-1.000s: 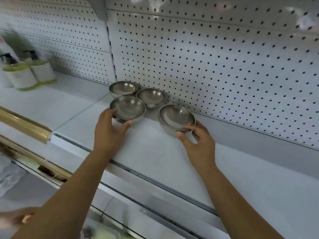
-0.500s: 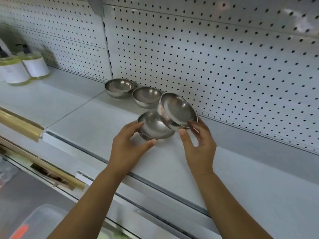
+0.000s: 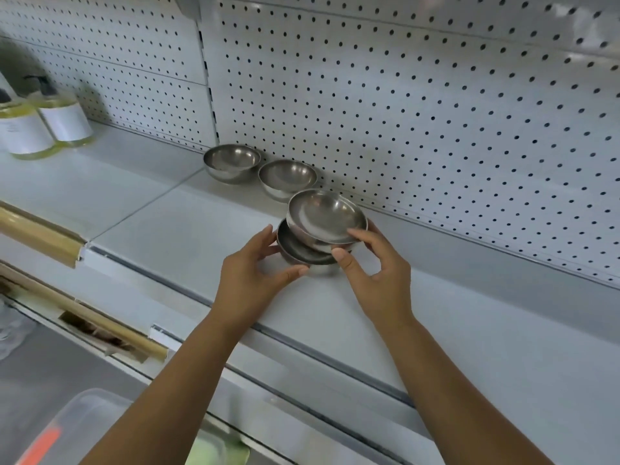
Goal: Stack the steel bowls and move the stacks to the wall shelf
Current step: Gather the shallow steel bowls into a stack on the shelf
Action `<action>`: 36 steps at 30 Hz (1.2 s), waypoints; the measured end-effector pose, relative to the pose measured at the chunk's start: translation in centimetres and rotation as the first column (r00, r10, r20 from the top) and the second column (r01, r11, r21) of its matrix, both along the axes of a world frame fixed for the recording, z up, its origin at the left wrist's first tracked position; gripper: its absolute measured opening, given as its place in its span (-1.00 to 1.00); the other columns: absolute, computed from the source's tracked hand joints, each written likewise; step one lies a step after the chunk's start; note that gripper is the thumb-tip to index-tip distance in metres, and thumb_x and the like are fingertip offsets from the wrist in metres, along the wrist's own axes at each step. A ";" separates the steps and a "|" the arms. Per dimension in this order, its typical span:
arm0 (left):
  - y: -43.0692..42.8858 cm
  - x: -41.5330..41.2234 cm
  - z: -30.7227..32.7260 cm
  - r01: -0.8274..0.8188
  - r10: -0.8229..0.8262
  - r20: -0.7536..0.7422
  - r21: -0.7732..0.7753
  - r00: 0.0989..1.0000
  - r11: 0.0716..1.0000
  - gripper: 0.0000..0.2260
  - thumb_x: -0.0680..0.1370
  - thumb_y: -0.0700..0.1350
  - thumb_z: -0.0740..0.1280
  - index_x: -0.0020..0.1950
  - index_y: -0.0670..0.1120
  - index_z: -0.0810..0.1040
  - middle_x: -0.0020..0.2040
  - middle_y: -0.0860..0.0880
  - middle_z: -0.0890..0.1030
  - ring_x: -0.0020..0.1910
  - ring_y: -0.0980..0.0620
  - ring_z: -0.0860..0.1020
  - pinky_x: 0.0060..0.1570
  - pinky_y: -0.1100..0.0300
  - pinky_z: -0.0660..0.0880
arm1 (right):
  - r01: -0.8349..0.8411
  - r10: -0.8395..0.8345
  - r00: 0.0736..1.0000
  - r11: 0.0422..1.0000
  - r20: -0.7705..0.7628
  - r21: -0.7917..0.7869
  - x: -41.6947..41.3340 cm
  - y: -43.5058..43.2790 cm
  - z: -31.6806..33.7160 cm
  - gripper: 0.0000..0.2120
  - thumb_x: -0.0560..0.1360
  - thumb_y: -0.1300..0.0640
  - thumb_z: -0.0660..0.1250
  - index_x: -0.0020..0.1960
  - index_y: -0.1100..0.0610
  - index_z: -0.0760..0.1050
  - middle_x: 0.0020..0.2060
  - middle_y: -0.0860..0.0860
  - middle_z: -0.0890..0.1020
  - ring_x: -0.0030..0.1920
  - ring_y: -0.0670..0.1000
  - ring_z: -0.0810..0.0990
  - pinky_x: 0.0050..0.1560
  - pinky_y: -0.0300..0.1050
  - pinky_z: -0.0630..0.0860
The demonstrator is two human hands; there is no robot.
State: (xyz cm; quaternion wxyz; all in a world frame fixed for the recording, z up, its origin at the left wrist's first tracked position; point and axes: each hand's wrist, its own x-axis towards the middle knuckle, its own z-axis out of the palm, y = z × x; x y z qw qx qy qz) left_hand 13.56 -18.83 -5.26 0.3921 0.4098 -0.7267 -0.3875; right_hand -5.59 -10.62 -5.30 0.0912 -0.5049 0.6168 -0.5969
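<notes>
Two steel bowls meet at the middle of the white shelf (image 3: 174, 229). My right hand (image 3: 375, 280) pinches the rim of the upper bowl (image 3: 325, 213), which sits tilted inside the lower bowl (image 3: 298, 251). My left hand (image 3: 251, 280) grips the lower bowl's left side with thumb and fingers. Two more steel bowls stand apart against the pegboard: one further left (image 3: 231, 161) and one beside it (image 3: 287, 176).
Two pump bottles of yellow liquid (image 3: 63, 119) stand at the shelf's far left. White pegboard (image 3: 436, 112) backs the shelf. A gold rail (image 3: 40, 236) runs along the lower left edge. A clear plastic bin (image 3: 77, 427) sits below.
My right hand has lowered its bowl into the one my left hand holds. Both hands have stayed near the shelf's middle.
</notes>
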 end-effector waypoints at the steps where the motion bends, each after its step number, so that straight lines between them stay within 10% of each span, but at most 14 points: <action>1: 0.0 0.0 0.1 0.011 -0.011 0.013 -0.018 1.000 1.000 -0.25 0.33 0.11 0.62 0.48 0.09 0.46 0.21 0.36 0.54 0.14 0.45 0.54 0.20 0.55 0.38 | -0.008 0.008 1.000 1.000 0.000 0.009 0.0 0.1 0.0 -0.63 0.45 -0.11 0.51 0.21 -0.04 0.62 0.29 -0.28 0.57 0.38 -0.22 0.51 0.42 -0.21 0.44; 11: -0.4 0.1 0.1 0.003 -0.003 -0.006 0.005 1.000 1.000 -0.66 0.51 -0.02 0.52 0.19 0.30 0.56 -0.07 0.52 0.61 0.09 0.40 0.61 0.15 0.51 0.44 | -0.030 0.033 0.999 0.997 -0.031 0.067 -0.2 0.2 -0.4 -0.65 0.43 0.04 0.61 0.19 -0.01 0.65 0.33 -0.25 0.54 0.42 -0.20 0.47 0.45 0.02 0.45; 16: -0.1 0.2 0.5 -0.009 0.014 -0.079 0.069 0.997 0.998 -0.77 0.63 0.06 0.34 0.25 0.07 0.65 0.05 0.32 0.67 0.11 0.42 0.59 0.10 0.53 0.44 | -0.082 0.079 0.996 0.991 0.040 0.108 0.2 0.7 0.4 -0.39 0.39 0.03 0.63 0.37 -0.09 0.48 0.41 -0.24 0.48 0.45 -0.23 0.41 0.47 -0.06 0.41; 21: -0.1 0.2 1.1 0.000 0.019 -0.109 0.165 0.994 0.986 -0.72 0.70 0.16 0.14 0.08 0.22 0.66 0.01 0.25 0.71 0.09 0.42 0.59 0.01 0.59 0.39 | -0.131 0.107 0.988 0.962 0.110 0.239 0.2 0.3 0.7 0.03 0.16 -0.24 0.67 0.48 -0.35 0.18 0.37 -0.48 0.35 0.42 -0.29 0.40 0.45 -0.21 0.35; 26: -3.1 -0.4 1.6 -0.062 0.087 -0.142 0.168 0.986 0.984 -0.73 0.67 0.22 0.19 0.15 0.13 0.59 0.09 0.12 0.68 0.10 0.16 0.66 0.21 0.05 0.56 | -0.074 0.055 0.994 0.975 0.094 0.211 0.0 0.1 0.6 -0.11 0.22 -0.05 0.73 0.39 -0.38 0.31 0.26 -0.39 0.52 0.25 -0.30 0.55 0.37 -0.17 0.51; 32: -9.0 -2.5 3.3 -0.172 0.174 0.004 0.168 0.985 0.971 -0.48 0.63 0.13 0.34 0.53 -0.03 0.37 0.42 -0.11 0.51 0.29 -0.02 0.53 0.17 0.15 0.41 | 0.044 -0.069 0.970 0.993 0.234 0.111 -0.5 -0.1 0.3 -0.12 0.28 0.14 0.72 0.44 -0.19 0.34 0.30 -0.29 0.48 0.30 -0.31 0.50 0.34 -0.18 0.54; 36: -11.5 -3.3 2.8 -0.128 0.114 0.127 0.111 0.985 0.986 -0.43 0.58 0.08 0.44 0.54 -0.03 0.40 0.26 -0.12 0.57 0.27 -0.11 0.54 0.12 0.14 0.43 | 0.049 -0.076 0.952 0.994 0.296 0.097 -0.8 -0.4 0.3 -0.09 0.29 0.23 0.70 0.47 -0.16 0.32 0.27 -0.28 0.49 0.21 -0.40 0.53 0.16 -0.37 0.54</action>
